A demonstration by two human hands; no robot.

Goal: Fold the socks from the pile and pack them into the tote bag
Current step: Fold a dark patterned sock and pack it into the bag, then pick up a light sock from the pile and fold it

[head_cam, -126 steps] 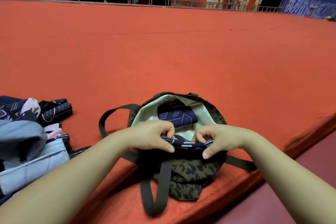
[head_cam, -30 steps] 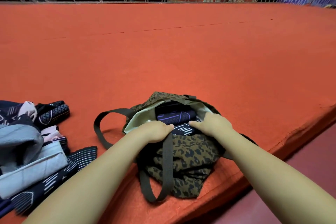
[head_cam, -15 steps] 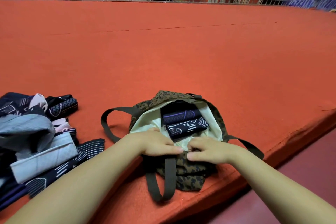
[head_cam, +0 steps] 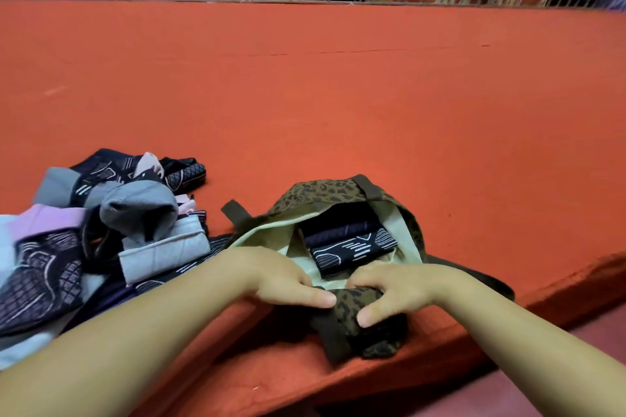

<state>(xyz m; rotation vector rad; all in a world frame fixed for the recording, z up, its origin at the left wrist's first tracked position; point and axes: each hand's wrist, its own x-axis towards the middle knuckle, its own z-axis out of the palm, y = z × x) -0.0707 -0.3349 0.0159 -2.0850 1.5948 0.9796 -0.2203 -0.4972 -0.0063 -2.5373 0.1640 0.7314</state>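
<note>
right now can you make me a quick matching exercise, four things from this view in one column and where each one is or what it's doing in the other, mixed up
1. folded socks
2. sock pile
3. right hand
4. tote bag

a. grips the bag's near rim
b. lies open on the red surface
c. inside the bag
d. heaped left of the bag

Pairs: 1-c, 2-d, 3-a, 4-b

Sock pile (head_cam: 101, 230) sits left of the tote bag (head_cam: 321, 193). Folded socks (head_cam: 352, 247) lie inside it. Both hands (head_cam: 281, 276) (head_cam: 396, 288) rest on its near edge.
</note>
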